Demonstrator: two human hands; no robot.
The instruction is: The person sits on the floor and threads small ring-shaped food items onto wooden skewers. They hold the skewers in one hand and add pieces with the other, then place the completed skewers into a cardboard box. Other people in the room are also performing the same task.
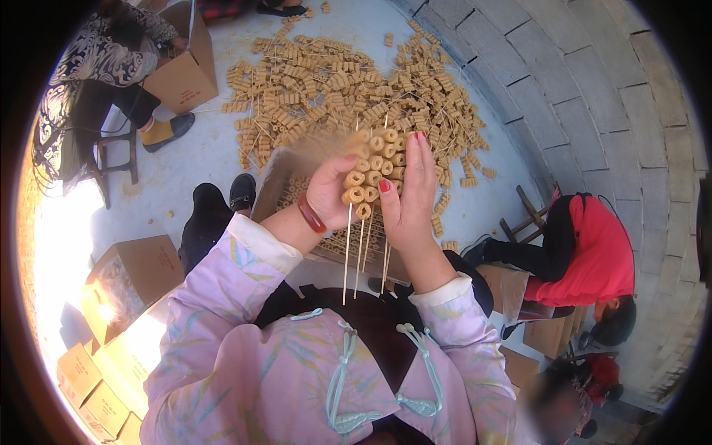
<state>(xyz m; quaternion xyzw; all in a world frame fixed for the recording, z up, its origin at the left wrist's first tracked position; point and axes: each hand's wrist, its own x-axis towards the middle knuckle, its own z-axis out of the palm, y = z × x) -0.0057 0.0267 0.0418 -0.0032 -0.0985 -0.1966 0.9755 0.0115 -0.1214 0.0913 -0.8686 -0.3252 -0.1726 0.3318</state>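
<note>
Between my two hands is a bundle of bamboo skewers threaded with tan, coiled, hollow tube-shaped food pieces (374, 167). Their round open ends face me, and several bare sticks hang down toward my lap. My left hand (328, 189), with a reddish-brown bangle at the wrist, cups the bundle's left side; its fingers are partly smeared by motion. Pressed along the right side is my right hand (411, 196), fingers pointing up and thumb on the near pieces. Below my hands stands an open cardboard box (268, 169) holding rows of similar skewers.
A large heap of the same skewers (311, 89) spreads over the floor beyond the box. At the left are a seated person (104, 59) and more cartons (144, 271). A person in red (593, 252) sits at the right, near a grey block wall (578, 111).
</note>
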